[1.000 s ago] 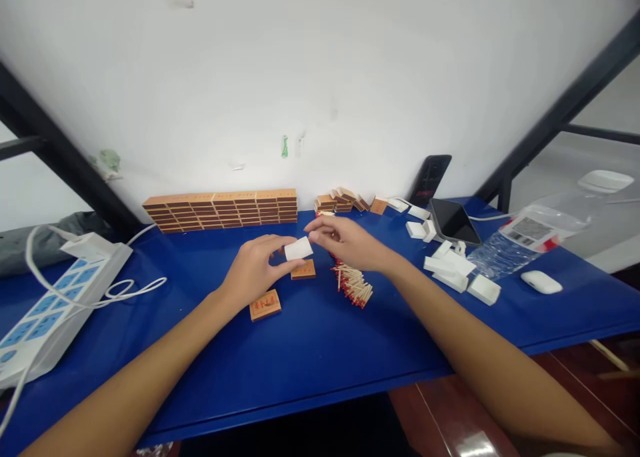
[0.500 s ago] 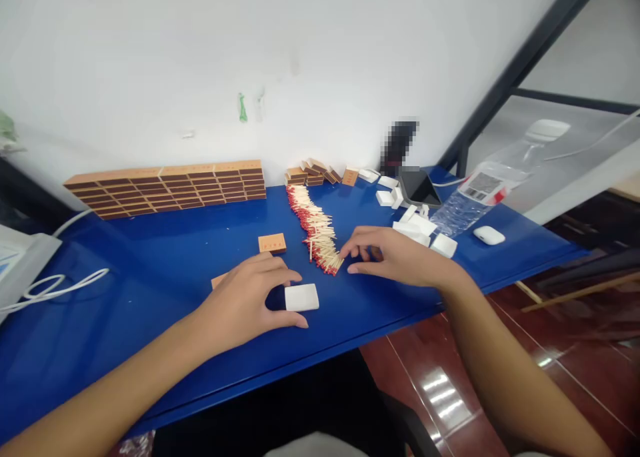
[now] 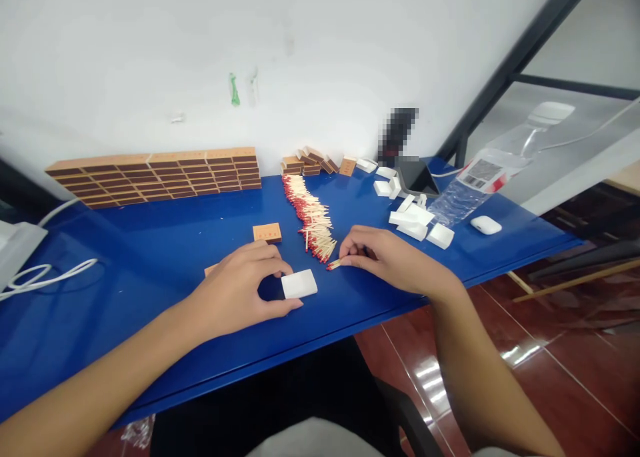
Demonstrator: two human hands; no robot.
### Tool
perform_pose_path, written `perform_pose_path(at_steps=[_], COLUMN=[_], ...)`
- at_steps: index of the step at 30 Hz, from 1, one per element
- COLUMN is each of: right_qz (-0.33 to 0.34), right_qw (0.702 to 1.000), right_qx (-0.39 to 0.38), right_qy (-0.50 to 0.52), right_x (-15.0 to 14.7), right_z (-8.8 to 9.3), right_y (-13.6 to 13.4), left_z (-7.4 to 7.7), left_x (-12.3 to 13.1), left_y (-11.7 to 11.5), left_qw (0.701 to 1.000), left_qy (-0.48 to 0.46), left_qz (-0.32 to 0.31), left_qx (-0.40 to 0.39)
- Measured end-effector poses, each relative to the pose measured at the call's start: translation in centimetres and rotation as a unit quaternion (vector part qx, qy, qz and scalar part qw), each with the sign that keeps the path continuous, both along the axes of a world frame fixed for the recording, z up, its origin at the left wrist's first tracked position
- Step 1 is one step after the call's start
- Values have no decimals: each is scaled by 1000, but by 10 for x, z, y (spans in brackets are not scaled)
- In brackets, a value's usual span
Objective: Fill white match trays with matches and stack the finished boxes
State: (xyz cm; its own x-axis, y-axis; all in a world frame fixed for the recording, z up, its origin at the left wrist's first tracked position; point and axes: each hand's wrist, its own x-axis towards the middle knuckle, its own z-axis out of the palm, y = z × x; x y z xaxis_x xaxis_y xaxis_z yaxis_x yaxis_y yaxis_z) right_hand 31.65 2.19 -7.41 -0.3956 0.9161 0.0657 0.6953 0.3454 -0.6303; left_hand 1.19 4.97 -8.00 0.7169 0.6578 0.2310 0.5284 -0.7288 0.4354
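The left hand [image 3: 245,283] is bracketing the white tray [image 3: 301,284], thumb and fingers spread, while the tray is lying on the blue table [image 3: 165,243]. The right hand [image 3: 385,253] is pinching a few matches [image 3: 333,265] between thumb and fingers, holding them just beside the match pile [image 3: 314,220].

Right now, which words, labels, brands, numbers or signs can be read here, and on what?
None can be read.
Loose matchbox beyond the left hand: reddish print, too small.
Single matchbox at the back: reddish marks, too small.
Long matchbox stack: faint marks on top, too blurred.
Bottle label: dark printed block, too blurred.
White tray: no print visible.
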Motion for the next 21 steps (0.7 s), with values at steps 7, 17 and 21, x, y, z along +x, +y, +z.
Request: perform_pose_path(at_steps=[7, 17, 21], right_qz=[-37, -68, -93], right_qw=[999, 997, 996], right_qx=[-10, -21, -17], right_qy=[32, -12, 3], right_x=[1, -5, -10], right_z=[-6, -1, -1], right_y=[-7, -9, -10], left_z=[0, 1, 1], left_x=[0, 0, 1], left_y=[2, 4, 3], left_qw=[1000, 997, 997], left_qy=[6, 6, 3], left_qz=[-17, -41, -45], left_qx=[26, 63, 65])
